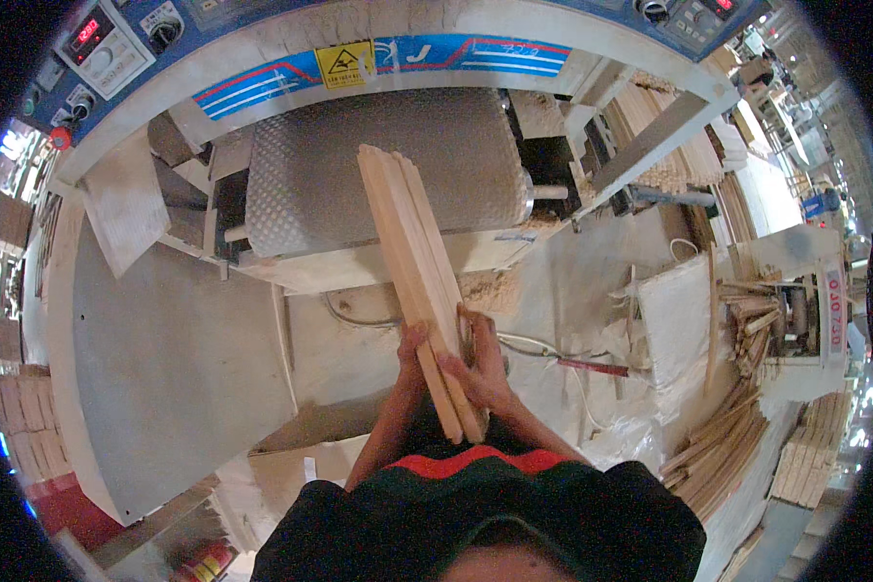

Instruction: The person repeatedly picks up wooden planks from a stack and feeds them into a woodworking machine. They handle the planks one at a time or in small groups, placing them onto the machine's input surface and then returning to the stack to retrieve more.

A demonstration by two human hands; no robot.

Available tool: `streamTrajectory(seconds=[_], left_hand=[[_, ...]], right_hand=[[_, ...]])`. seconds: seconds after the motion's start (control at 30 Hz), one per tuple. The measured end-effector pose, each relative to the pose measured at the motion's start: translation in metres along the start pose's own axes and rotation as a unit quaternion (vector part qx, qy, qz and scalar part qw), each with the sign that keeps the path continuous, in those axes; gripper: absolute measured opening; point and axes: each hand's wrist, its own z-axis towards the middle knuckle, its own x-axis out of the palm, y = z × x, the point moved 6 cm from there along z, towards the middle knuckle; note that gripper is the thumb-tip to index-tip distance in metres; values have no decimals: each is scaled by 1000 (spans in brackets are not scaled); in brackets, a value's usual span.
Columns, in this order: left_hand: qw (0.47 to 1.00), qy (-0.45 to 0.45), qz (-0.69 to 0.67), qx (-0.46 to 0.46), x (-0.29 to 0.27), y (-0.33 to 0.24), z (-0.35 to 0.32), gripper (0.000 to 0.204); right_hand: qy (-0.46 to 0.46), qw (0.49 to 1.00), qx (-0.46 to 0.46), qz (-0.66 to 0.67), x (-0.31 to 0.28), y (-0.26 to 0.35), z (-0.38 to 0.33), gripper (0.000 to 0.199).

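A small bundle of long wooden strips is held in front of me, its far end above the conveyor belt of a machine. My left hand is closed round the bundle's left side, near its lower part. On the right side, my right hand grips the same strips, its thumb lying across them. The near ends of the strips come close to my body. Beneath their far ends lies the grey, textured conveyor belt; whether they touch it I cannot tell.
A blue and white machine frame spans the top, with a red knob at its left. A grey panel stands at left. Loose strips are piled at lower right. Sawdust and a hose lie below the belt.
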Motion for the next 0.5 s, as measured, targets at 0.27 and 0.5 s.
streamTrajectory(seconds=[0.27,0.5], left_hand=[[995,37,85,47,16,-13,-7,76],[991,58,94,71,26,-33,-5,76]], right_hand=[[18,993,60,96,2,2,7,85],[54,941,115,312,22,-19,17,82]])
